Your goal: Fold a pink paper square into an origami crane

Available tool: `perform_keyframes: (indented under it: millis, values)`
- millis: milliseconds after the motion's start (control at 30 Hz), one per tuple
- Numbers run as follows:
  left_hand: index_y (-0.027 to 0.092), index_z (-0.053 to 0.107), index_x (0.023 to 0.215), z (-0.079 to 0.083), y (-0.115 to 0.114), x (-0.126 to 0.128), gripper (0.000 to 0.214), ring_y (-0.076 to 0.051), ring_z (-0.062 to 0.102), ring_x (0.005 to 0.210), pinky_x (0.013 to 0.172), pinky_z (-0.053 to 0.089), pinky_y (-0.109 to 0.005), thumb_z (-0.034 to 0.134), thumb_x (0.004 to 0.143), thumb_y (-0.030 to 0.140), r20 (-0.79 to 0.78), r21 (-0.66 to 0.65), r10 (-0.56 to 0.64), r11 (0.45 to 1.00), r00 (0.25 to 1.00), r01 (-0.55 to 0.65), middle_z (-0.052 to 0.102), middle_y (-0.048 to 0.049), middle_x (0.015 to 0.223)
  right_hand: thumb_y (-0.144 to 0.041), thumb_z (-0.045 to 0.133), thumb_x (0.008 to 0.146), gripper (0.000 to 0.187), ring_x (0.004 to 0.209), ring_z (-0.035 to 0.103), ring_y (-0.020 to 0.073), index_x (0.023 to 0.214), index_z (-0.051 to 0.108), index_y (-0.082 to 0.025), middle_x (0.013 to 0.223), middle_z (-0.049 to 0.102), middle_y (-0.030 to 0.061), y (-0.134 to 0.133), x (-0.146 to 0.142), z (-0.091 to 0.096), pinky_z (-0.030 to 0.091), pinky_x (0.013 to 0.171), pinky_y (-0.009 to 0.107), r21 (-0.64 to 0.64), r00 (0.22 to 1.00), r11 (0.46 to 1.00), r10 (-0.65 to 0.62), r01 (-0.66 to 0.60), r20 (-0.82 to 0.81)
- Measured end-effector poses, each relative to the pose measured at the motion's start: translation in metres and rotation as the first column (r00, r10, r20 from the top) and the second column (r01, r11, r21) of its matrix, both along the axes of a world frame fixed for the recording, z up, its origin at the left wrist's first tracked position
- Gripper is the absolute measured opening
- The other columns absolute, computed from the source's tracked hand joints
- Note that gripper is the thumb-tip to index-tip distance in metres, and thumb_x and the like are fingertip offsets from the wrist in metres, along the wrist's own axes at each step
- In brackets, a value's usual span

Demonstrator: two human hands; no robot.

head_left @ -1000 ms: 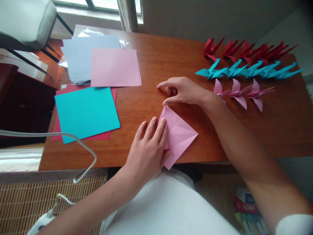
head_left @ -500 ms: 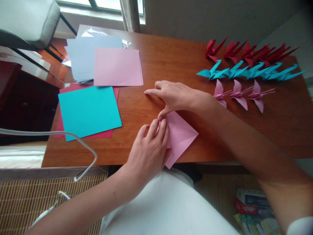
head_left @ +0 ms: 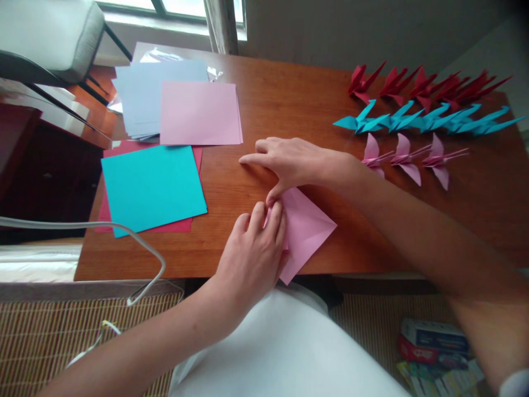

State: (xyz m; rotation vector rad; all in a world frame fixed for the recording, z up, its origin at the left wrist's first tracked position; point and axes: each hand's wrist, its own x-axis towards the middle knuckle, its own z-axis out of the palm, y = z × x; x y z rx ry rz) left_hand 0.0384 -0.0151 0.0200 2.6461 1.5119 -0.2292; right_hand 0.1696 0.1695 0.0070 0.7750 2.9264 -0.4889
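Note:
A pink sheet of origami paper (head_left: 309, 229), partly folded with crease lines showing, lies at the table's front edge, its lower corner slightly over the edge. My left hand (head_left: 253, 248) rests on its left side, fingers bent and pressed together on the folded part, which they mostly hide. Above it, my right hand (head_left: 289, 162) has its index finger stretched out to the left and the other fingers curled loosely. The right thumb tip touches the paper's upper left edge, close to my left fingertips.
Pink sheets (head_left: 200, 113), grey-blue sheets (head_left: 140, 99), and turquoise paper (head_left: 152, 190) over red sheets (head_left: 184, 225) lie at left. Folded red cranes (head_left: 359, 82), turquoise cranes (head_left: 363, 121) and pink cranes (head_left: 407, 157) stand in rows at right. A white cable (head_left: 152, 253) hangs front left.
My right index finger has shifted slightly left, with the thumb still at the paper's edge. My left hand and the pink paper are almost unchanged.

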Motion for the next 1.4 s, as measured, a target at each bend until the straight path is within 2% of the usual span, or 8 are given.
perform_keyframes:
  millis: [200, 467, 600, 733, 900, 1033, 1233, 1400]
  values:
    - [0.003, 0.042, 0.155, 0.002, 0.001, -0.001, 0.067, -0.040, 0.047, 0.133, 0.092, 0.049, -0.050, 0.050, 0.097, 0.036, 0.006, -0.011, -0.002, 1.000, 1.000, 0.002, 0.038, -0.0170, 0.165, -0.054, 0.089, 0.066, 0.077, 0.104, 0.060, 0.0268, 0.134, 0.059, -0.035, 0.116, 0.063, 0.0043, 0.021, 0.020, 0.000, 0.040, 0.076, 0.034, 0.001, 0.989, 0.989, -0.150, 0.150, -0.003]
    - [0.005, 0.044, 0.154, -0.002, 0.001, -0.003, 0.065, -0.038, 0.048, 0.131, 0.092, 0.047, -0.051, 0.050, 0.097, 0.036, 0.049, -0.004, -0.007, 1.000, 0.999, 0.007, 0.039, -0.0167, 0.165, -0.051, 0.088, 0.069, 0.063, 0.096, 0.063, 0.0246, 0.126, 0.066, -0.034, 0.107, 0.069, 0.0022, 0.043, 0.032, -0.001, 0.042, 0.077, 0.035, 0.038, 0.977, 0.977, -0.210, 0.211, -0.023]
    - [0.008, 0.046, 0.153, -0.003, 0.003, -0.009, 0.064, -0.037, 0.047, 0.133, 0.095, 0.047, -0.051, 0.052, 0.098, 0.041, 0.091, -0.002, -0.010, 1.000, 0.996, 0.010, 0.039, -0.0134, 0.165, -0.033, 0.083, 0.077, 0.053, 0.089, 0.064, 0.0226, 0.128, 0.068, -0.028, 0.099, 0.072, 0.0025, 0.026, 0.041, 0.003, 0.045, 0.076, 0.035, -0.052, 0.961, 0.965, -0.261, 0.257, -0.092]
    - [0.010, 0.046, 0.153, -0.006, 0.007, -0.016, 0.060, -0.035, 0.047, 0.133, 0.096, 0.048, -0.049, 0.052, 0.098, 0.035, 0.152, -0.006, -0.014, 1.000, 0.988, 0.015, 0.041, -0.0115, 0.164, -0.030, 0.068, 0.091, 0.040, 0.083, 0.065, 0.0207, 0.129, 0.066, -0.020, 0.096, 0.073, 0.0048, -0.004, 0.060, -0.002, 0.049, 0.079, 0.035, -0.127, 0.851, 0.890, -0.456, 0.438, -0.261]
    - [0.007, 0.041, 0.154, -0.009, 0.008, -0.019, 0.063, -0.034, 0.050, 0.131, 0.098, 0.048, -0.046, 0.054, 0.096, 0.026, 0.185, 0.032, -0.011, 0.999, 0.983, 0.005, 0.038, -0.0154, 0.165, -0.032, 0.064, 0.094, 0.036, 0.088, 0.064, 0.0219, 0.128, 0.065, -0.020, 0.097, 0.069, 0.0058, -0.048, 0.068, -0.010, 0.051, 0.083, 0.036, -0.176, 0.830, 0.896, -0.445, 0.408, -0.336]
    - [0.007, 0.048, 0.150, -0.014, 0.005, -0.019, 0.057, -0.033, 0.053, 0.129, 0.096, 0.049, -0.045, 0.054, 0.095, 0.023, 0.202, 0.075, -0.033, 0.997, 0.979, 0.018, 0.050, -0.0172, 0.156, -0.035, 0.064, 0.093, 0.037, 0.099, 0.062, 0.0256, 0.128, 0.063, -0.022, 0.106, 0.065, 0.0078, -0.073, 0.062, -0.013, 0.051, 0.090, 0.040, -0.105, 0.840, 0.882, -0.470, 0.459, -0.271]
    - [0.009, 0.059, 0.140, -0.019, -0.006, -0.022, 0.043, -0.030, 0.058, 0.125, 0.095, 0.049, -0.041, 0.052, 0.099, 0.017, 0.225, 0.198, -0.115, 0.978, 0.968, 0.070, 0.062, -0.0128, 0.146, -0.034, 0.063, 0.095, 0.036, 0.106, 0.060, 0.0277, 0.128, 0.063, -0.022, 0.112, 0.064, 0.0095, -0.081, 0.058, -0.017, 0.050, 0.094, 0.041, -0.044, 0.830, 0.860, -0.504, 0.509, -0.238]
    - [0.011, 0.062, 0.139, -0.020, -0.017, -0.015, 0.041, -0.029, 0.058, 0.127, 0.097, 0.048, -0.041, 0.054, 0.099, 0.020, 0.244, 0.194, -0.119, 0.978, 0.962, 0.071, 0.064, -0.0099, 0.145, -0.034, 0.063, 0.095, 0.033, 0.105, 0.060, 0.0275, 0.126, 0.064, -0.022, 0.112, 0.064, 0.0095, -0.080, 0.058, -0.017, 0.049, 0.094, 0.041, -0.041, 0.836, 0.863, -0.498, 0.503, -0.231]
